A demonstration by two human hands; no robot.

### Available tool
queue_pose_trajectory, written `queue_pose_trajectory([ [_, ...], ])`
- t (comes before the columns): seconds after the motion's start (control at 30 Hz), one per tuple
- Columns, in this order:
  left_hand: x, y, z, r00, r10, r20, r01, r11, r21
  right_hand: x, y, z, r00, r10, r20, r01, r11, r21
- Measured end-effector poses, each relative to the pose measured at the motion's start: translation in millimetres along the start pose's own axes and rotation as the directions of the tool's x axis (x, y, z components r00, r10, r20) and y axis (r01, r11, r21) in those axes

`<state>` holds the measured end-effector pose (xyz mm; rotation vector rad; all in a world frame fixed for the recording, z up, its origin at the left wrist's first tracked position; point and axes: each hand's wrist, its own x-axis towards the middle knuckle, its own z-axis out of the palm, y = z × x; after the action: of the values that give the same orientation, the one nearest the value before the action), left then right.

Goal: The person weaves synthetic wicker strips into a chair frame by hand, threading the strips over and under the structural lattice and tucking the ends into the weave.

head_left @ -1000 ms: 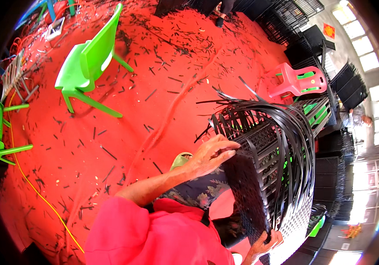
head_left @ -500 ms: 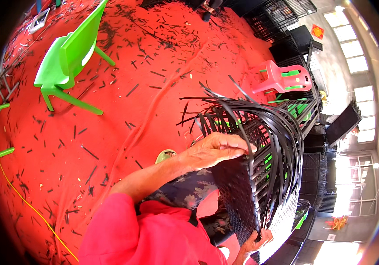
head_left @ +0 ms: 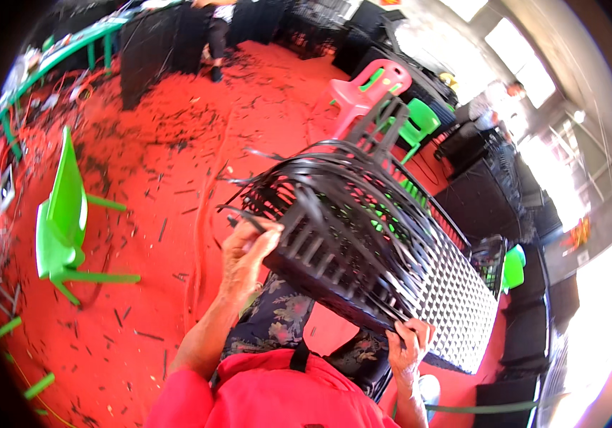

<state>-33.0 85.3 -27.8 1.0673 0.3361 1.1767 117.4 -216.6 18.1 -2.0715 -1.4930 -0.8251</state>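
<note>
A large black woven basket (head_left: 456, 299) of flat plastic strips rests tilted across my lap, its side patterned in a tight weave. Long loose strips (head_left: 349, 167) arch over its open slatted part. My left hand (head_left: 241, 257) is closed at the basket's left corner, thumb and fingers pinching a black plastic strip. At the near edge on the right, my right hand (head_left: 409, 342) has its fingers curled over the basket's rim; its palm side is partly hidden.
A green chair (head_left: 63, 214) stands on the red floor covering (head_left: 149, 307) at left, among scattered strip offcuts. Beyond the basket are a pink chair (head_left: 363, 93) and another green chair (head_left: 420, 125). Stacked black woven panels (head_left: 484, 192) line the right, near a person (head_left: 491, 107).
My view has swung upward and to the right. The basket now lies more crosswise before me, and my left hand has moved from among the strips to its left corner.
</note>
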Motion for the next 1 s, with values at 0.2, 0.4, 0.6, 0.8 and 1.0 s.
queue_pose_trajectory([
  [0.2,-5,-3,-13,0.998,-0.008,-0.063,0.008,1.0,0.01,-1,-7,6,0.998,0.026,-0.055,-0.024,0.999,0.049],
  [0.4,-32,38,-9,0.864,0.411,0.292,-0.441,0.336,0.832,0,-9,10,0.99,0.027,-0.135,-0.021,0.998,0.051],
  [0.6,-48,39,96,0.524,0.294,0.8,-0.839,0.34,0.425,3,-10,13,0.988,0.057,-0.143,-0.05,0.997,0.051],
  [0.8,-62,8,132,0.271,0.061,0.961,-0.947,0.195,0.255,-1,-5,-3,0.995,0.086,-0.05,-0.078,0.986,0.148],
  [1.0,-65,12,137,0.324,0.111,0.94,-0.918,0.276,0.284,0,4,-28,0.97,0.136,-0.199,-0.09,0.971,0.223],
])
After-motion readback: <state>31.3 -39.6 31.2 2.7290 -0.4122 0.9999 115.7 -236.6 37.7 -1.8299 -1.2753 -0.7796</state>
